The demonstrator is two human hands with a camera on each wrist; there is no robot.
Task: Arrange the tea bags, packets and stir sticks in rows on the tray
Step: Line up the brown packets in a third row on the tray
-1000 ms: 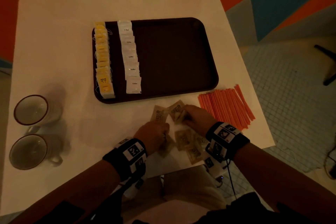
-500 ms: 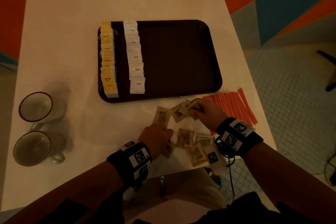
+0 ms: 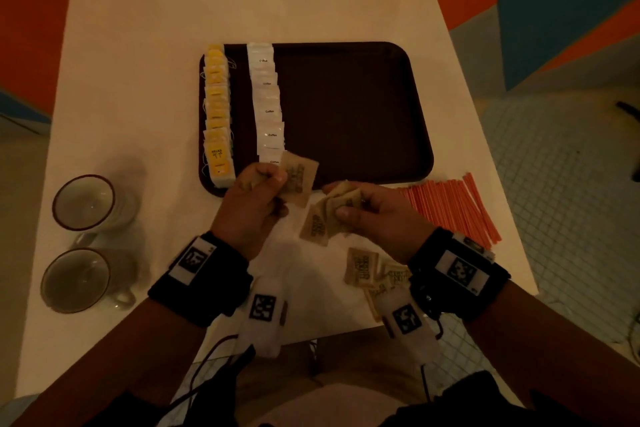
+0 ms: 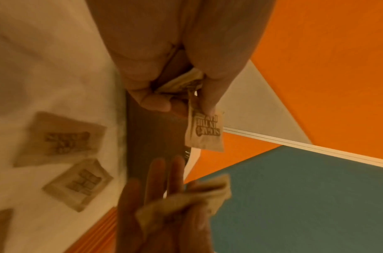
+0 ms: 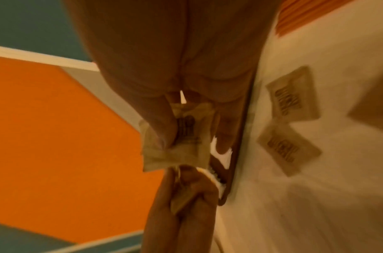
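Observation:
A dark brown tray (image 3: pixel 363 107) holds a row of yellow tea bags (image 3: pixel 217 114) at its left edge and a row of white coffee packets (image 3: pixel 266 104) beside it. My left hand (image 3: pixel 254 199) pinches brown sugar packets (image 3: pixel 298 178) above the tray's near edge; the wrist view shows one packet (image 4: pixel 204 131) hanging from its fingertips. My right hand (image 3: pixel 374 211) grips several brown packets (image 3: pixel 341 203), also seen in its wrist view (image 5: pixel 179 138). More brown packets (image 3: pixel 362 267) lie loose on the white table. Orange stir sticks (image 3: pixel 453 208) lie right of the tray.
Two empty mugs (image 3: pixel 85 203) (image 3: pixel 78 279) stand at the table's left side. The table's right edge (image 3: pixel 512 218) runs close past the stir sticks, with tiled floor beyond. The tray's middle and right part is bare.
Both hands have lifted from the table and moved toward the tray's near edge, each carrying brown packets. The left hand rose furthest, from the loose pile to the tray.

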